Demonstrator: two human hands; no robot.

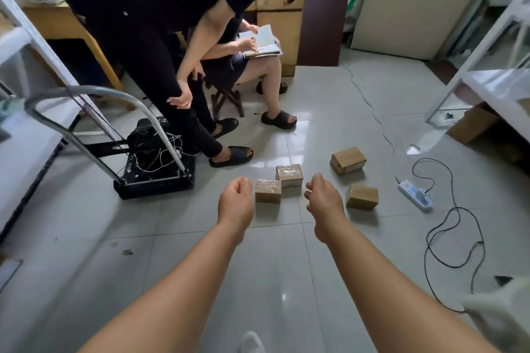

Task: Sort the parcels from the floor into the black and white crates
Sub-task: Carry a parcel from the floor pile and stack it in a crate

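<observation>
Both bare arms reach forward over the grey tiled floor (272,266). The left hand (236,198) hangs above the tiles with its fingers curled loosely inward, and its grip is narrow and holds nothing. The right hand (322,198) is the same, with fingers bent toward the palm and nothing inside.

Four brown cardboard parcels lie on the floor just beyond the hands. The nearest parcel (268,191) sits between the two hands, close to the left one, and it touches the taped parcel (289,175) behind it. A third parcel (362,197) lies to the right of the right hand, apart from it. The far parcel (348,160) stands alone further back.

A white power strip (414,195) with a black cable (456,238) lies at the right. At the left stands a black cart (155,178) with a grey handle. Behind the parcels one person (149,23) in black bends forward, and a seated person (258,66) holds an open book (262,43).
</observation>
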